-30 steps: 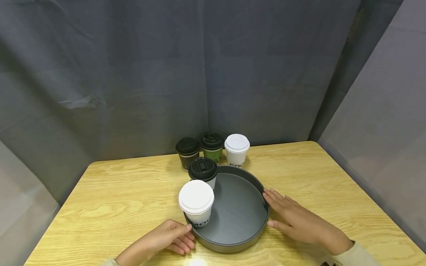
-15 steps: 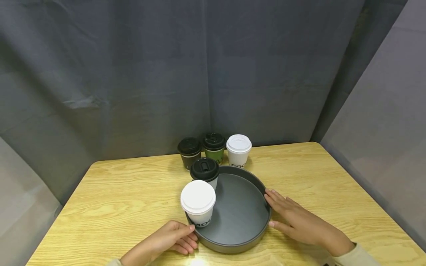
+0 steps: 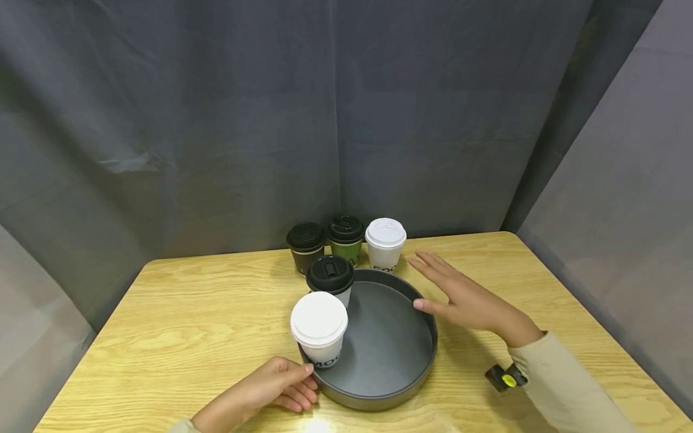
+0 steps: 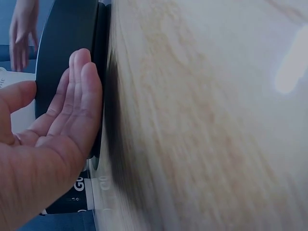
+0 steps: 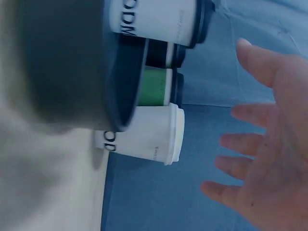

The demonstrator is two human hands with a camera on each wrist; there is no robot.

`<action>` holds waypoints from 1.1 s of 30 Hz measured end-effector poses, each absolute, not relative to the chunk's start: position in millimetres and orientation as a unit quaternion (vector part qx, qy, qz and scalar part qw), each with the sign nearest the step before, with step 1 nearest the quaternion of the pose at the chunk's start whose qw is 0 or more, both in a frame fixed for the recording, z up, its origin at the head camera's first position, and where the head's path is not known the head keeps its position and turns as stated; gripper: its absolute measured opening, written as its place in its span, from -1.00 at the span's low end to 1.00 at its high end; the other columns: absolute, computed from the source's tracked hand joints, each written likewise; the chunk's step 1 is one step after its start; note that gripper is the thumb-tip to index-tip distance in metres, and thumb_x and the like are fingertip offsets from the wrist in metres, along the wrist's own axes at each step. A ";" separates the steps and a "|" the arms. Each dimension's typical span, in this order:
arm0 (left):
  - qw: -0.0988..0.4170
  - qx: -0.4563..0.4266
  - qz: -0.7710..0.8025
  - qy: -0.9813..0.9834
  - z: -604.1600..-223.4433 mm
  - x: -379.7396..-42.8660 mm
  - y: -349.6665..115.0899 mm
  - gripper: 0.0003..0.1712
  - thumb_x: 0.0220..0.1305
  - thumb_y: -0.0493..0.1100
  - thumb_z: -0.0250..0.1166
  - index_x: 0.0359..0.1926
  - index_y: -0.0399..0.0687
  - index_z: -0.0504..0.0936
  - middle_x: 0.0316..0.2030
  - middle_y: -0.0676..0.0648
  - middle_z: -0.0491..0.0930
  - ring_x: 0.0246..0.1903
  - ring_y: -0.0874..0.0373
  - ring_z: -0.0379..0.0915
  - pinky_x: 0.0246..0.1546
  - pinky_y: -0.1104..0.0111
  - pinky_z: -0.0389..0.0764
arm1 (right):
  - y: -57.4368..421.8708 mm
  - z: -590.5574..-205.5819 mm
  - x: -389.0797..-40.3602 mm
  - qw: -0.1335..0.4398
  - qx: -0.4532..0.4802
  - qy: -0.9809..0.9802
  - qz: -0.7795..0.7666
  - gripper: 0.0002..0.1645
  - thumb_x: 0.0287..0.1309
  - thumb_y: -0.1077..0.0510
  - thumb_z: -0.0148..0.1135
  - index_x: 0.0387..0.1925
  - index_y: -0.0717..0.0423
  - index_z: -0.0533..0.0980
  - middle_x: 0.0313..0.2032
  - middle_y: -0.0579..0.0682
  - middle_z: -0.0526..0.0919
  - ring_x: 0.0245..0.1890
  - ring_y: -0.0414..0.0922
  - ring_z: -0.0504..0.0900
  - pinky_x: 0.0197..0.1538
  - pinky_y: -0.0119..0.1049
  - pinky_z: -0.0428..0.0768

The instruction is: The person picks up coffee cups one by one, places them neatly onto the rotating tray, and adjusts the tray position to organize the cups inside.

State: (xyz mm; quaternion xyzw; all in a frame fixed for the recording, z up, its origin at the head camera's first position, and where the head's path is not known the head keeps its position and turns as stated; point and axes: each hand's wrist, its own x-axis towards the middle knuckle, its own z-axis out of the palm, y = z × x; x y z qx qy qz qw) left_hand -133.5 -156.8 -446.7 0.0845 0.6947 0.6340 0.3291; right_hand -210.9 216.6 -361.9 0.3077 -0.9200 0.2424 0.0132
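Observation:
A dark grey round pan (image 3: 379,399) stands on the table. Inside its left side are a white-lidded white paper cup (image 3: 320,328) and a black-lidded white cup (image 3: 330,276). At the pan's near left, my left hand (image 3: 276,388) lies along the outer wall with fairly straight fingers, its thumb at the rim. The left wrist view shows the fingers (image 4: 79,103) against that wall. My right hand (image 3: 465,297) is raised over the pan's right rim, fingers spread and holding nothing. Nearest its fingertips is the white cup (image 3: 385,243) behind the pan.
Behind the pan, a dark cup with a black lid (image 3: 306,246) and a green cup with a black lid (image 3: 346,237) stand beside the white one. A grey curtain (image 3: 243,150) hangs along the wooden table's (image 3: 189,325) back edge.
My right hand has left the pan's right wall, rising and moving away from me toward the back cups, fingers spreading. The left hand stays at the pan; pan and cups have not moved.

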 end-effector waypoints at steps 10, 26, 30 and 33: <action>0.330 0.078 0.632 0.697 -448.6 -134.4 -158.8 -0.49 0.44 0.02 0.04 -0.18 -0.44 0.57 -0.42 -0.07 0.67 -0.47 0.22 0.62 -0.39 0.41 0.67 | 182.8 -349.0 -284.5 0.068 0.234 -0.930 0.275 -0.04 0.20 -0.13 0.26 0.47 0.08 0.04 0.47 0.27 -0.21 0.43 0.34 -0.16 0.26 0.41 0.10; 0.328 0.077 0.633 0.697 -448.4 -132.4 -155.8 -0.47 0.41 0.04 0.07 -0.21 -0.44 0.59 -0.46 -0.07 0.66 -0.49 0.24 0.61 -0.40 0.40 0.68 | 165.2 -374.9 -347.8 0.063 0.126 -0.942 0.305 0.16 0.05 -0.16 0.37 0.49 0.10 -0.07 0.44 0.37 -0.19 0.40 0.39 -0.11 0.28 0.36 0.13; 0.329 0.079 0.634 0.695 -448.6 -131.4 -155.9 -0.47 0.42 0.03 0.07 -0.21 -0.45 0.59 -0.46 -0.07 0.67 -0.49 0.24 0.61 -0.41 0.41 0.67 | 159.0 -377.7 -349.5 0.055 0.119 -0.940 0.316 0.16 0.02 -0.14 0.40 0.48 0.07 -0.03 0.44 0.34 -0.16 0.40 0.37 -0.07 0.27 0.33 0.19; 0.330 0.078 0.635 0.695 -448.9 -131.0 -156.1 -0.47 0.42 0.03 0.06 -0.21 -0.45 0.59 -0.46 -0.07 0.67 -0.50 0.24 0.61 -0.41 0.41 0.67 | 154.0 -379.5 -349.3 0.055 0.125 -0.938 0.320 0.12 0.01 -0.11 0.42 0.46 0.10 0.03 0.44 0.34 -0.13 0.38 0.36 -0.02 0.24 0.30 0.26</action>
